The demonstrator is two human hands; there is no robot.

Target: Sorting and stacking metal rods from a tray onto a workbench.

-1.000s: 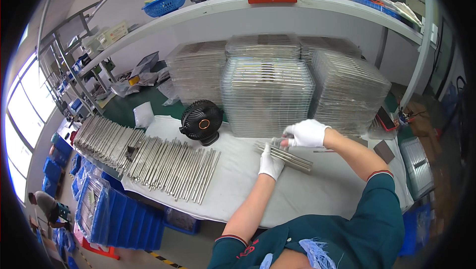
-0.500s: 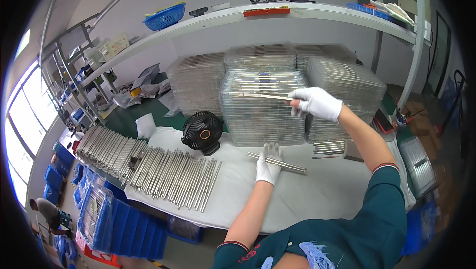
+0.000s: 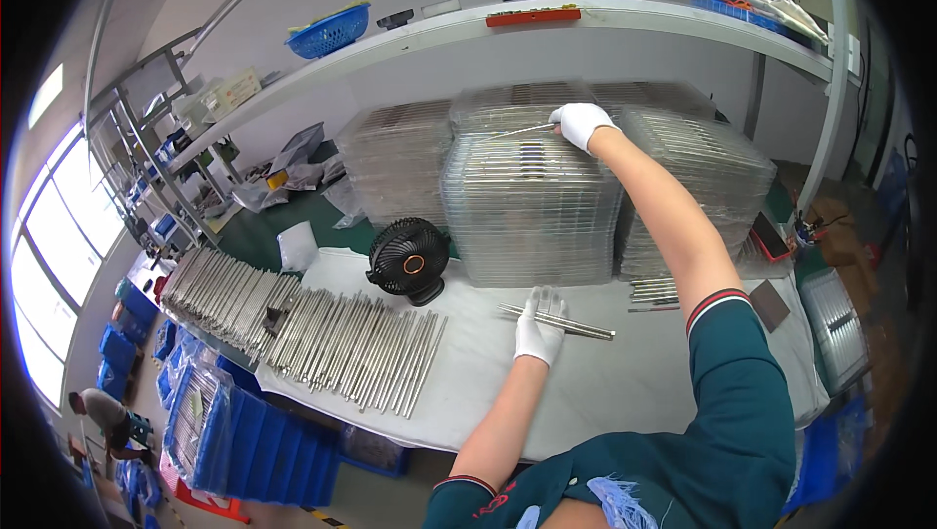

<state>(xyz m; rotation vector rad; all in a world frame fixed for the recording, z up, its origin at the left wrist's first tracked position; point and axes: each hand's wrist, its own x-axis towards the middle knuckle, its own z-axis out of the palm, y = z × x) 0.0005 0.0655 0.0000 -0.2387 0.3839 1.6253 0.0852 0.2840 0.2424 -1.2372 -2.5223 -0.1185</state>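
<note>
My gloved right hand (image 3: 584, 126) is closed on one end of a thin metal rod (image 3: 520, 132). That rod points left, over the top of the front stack of clear plastic trays (image 3: 530, 226), where rows of similar rods show. On the white-covered table, my gloved left hand (image 3: 540, 328) holds a few metal rods (image 3: 589, 329) that lie crosswise at its fingers. Further left, a long row of many metal rods (image 3: 356, 348) lies side by side on the cloth.
A black fan (image 3: 408, 261) stands left of the front stack. More stacked trays (image 3: 693, 178) rise behind and beside it. Several rods (image 3: 656, 293) lie at the stack's right foot, near a dark flat piece (image 3: 769, 305). A shelf (image 3: 429, 39) spans above. Blue bins (image 3: 264, 451) stand lower left.
My right hand has moved away from me and a little left, carrying the rod to the far part of the front stack's top. My left hand stays on its rods.
</note>
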